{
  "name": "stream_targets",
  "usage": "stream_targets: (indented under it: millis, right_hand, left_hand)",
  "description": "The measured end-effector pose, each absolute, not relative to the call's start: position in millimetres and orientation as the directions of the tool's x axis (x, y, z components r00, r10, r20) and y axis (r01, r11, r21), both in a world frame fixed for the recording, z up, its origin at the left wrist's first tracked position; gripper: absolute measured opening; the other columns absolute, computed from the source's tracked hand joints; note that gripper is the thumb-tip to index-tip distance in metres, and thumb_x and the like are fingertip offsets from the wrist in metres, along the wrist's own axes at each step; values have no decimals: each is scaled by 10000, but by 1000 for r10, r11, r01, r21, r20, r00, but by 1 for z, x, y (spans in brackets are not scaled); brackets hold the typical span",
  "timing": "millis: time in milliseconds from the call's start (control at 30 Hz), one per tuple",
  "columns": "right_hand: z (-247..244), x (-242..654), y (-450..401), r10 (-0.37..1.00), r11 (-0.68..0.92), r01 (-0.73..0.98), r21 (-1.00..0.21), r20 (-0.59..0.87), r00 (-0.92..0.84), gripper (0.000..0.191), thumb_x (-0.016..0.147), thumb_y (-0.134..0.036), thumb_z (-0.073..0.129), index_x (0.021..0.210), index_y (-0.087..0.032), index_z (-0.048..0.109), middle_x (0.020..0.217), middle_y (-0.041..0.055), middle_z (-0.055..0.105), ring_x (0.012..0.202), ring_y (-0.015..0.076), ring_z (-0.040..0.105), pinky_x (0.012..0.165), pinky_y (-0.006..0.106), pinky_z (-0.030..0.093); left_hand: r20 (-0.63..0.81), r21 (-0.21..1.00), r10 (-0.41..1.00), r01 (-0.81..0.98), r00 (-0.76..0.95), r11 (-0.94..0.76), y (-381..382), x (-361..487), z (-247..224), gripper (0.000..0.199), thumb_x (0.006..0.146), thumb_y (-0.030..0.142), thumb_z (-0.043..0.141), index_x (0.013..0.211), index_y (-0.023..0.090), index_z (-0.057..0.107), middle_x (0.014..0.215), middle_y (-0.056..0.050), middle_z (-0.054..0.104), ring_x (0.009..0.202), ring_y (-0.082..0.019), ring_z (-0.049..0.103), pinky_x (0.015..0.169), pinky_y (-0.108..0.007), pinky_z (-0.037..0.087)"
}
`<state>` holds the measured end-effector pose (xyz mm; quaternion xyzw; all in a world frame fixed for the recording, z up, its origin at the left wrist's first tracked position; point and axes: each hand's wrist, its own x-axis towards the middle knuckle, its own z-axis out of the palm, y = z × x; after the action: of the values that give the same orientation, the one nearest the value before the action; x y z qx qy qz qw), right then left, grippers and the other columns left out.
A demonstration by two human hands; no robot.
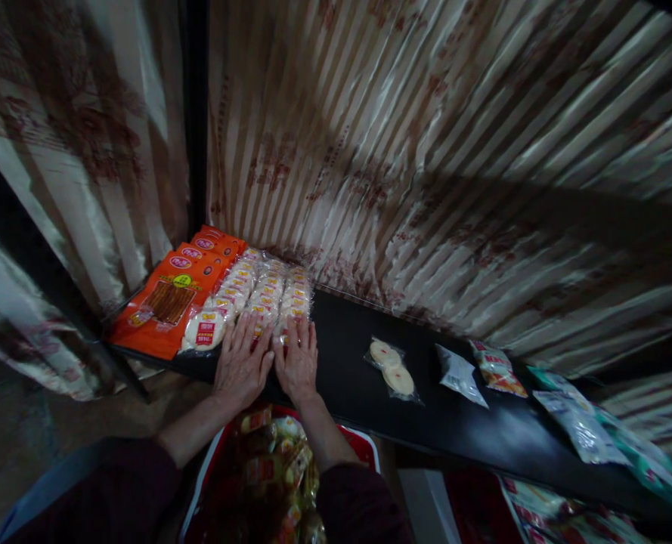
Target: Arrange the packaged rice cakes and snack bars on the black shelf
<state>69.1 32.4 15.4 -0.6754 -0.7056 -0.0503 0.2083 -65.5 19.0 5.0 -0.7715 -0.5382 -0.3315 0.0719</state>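
On a black shelf [341, 363], rows of clear-wrapped white round crackers [236, 285] lie beside overlapping orange snack bags [168, 302]. My left hand [243, 364] lies flat with its fingertips on the front of the middle cracker row. Just right of it, my right hand [298, 363] rests with fingers stretched over the front end of the right row. Neither hand grips anything. The fingers cover part of the nearest packets.
Farther right on the shelf lie a two-cracker packet [392, 368], a silver packet [460, 375], a red-and-white bag [497, 368] and green-and-silver bags [585, 427]. A red basket [363, 446] of packaged food stands below my arms. Patterned curtain [324, 113] hangs behind; dark posts [198, 113] stand left.
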Motion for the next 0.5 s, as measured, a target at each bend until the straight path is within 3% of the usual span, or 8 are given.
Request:
stream_targets:
  millis: [333,500]
  right_hand:
    - [15,64,30,960,61,980,-190,281,-5,524,923,-381,384,1411,-189,372,1519,91,284,1387,297,228,1045,473,313]
    - [18,66,20,952,52,981,-185,306,7,547,926,-389,386,1437,-206,316,1537,93,236,1415,284,153,1061,472,287]
  left_hand:
    - [556,254,801,872,221,-417,18,-68,3,492,887,268,428,1369,166,429,1497,-160,307,1421,-295,151,1122,-546,182]
    - [587,288,784,852,204,-437,15,-69,4,495,876,271,444,1356,154,444,1517,-154,261,1426,-306,116,1125,-556,165]
